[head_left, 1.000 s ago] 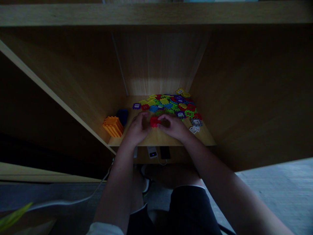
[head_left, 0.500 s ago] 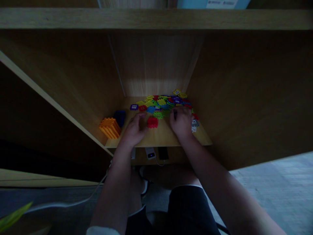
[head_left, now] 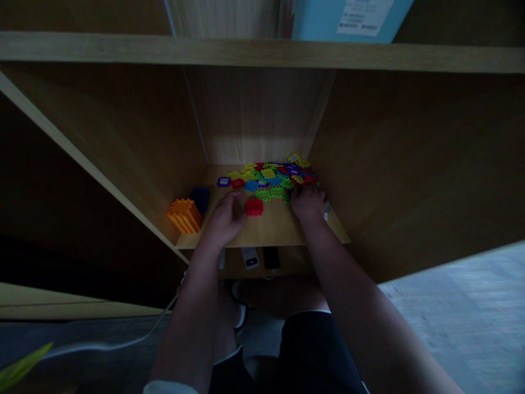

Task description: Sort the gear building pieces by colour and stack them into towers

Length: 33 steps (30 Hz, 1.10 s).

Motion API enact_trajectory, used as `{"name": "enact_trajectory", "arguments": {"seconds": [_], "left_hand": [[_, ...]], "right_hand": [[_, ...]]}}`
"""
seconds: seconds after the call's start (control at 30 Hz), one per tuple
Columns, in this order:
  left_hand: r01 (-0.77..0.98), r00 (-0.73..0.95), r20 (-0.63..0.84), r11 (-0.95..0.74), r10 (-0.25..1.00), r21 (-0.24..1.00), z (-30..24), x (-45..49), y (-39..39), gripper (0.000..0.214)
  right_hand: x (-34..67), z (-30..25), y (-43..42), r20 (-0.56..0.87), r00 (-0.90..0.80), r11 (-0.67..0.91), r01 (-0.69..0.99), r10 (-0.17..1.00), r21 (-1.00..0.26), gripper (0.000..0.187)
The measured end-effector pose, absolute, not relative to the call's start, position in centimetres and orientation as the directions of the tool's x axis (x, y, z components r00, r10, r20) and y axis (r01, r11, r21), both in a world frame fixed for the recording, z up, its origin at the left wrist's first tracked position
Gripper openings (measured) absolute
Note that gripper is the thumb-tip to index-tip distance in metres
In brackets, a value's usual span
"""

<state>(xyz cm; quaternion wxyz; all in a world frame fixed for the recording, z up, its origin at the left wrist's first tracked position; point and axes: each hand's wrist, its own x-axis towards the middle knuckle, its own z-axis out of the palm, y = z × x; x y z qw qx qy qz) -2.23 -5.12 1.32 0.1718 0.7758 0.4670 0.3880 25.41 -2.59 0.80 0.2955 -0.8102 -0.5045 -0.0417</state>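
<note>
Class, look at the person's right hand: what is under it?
Coloured pieces show beyond the right hand, and part of a white piece shows beside it. Whatever lies directly underneath is covered.

From my station I saw the red stack [head_left: 254,208], low and notch-edged, standing on the shelf [head_left: 273,229]. Behind it I made out the pile [head_left: 268,174]: flat, toothed pieces in yellow, green, blue, red and purple, loosely overlapping.
</note>
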Motion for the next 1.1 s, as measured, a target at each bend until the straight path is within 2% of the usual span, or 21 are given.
{"name": "enact_trajectory", "arguments": {"seconds": [0.23, 0.67, 1.1], "left_hand": [[0.599, 0.263, 0.440, -0.503, 0.858, 0.623, 1.45, -2.14, -5.29, 0.046], [0.609, 0.256, 0.451, -0.505, 0.855, 0.612, 1.22, -2.18, -5.10, 0.045], [0.616, 0.253, 0.436, -0.492, 0.863, 0.616, 1.44, -2.08, -5.28, 0.045]], "right_hand": [[25.53, 1.21, -2.72, 0.318, 0.472, -0.325, 0.847, 0.822, -0.420, 0.048], [25.23, 0.33, -1.99, 0.330, 0.468, -0.342, 0.862, 0.820, -0.373, 0.057], [25.17, 1.00, -2.57, 0.349, 0.426, -0.294, 0.881, 0.835, -0.372, 0.052]]}}
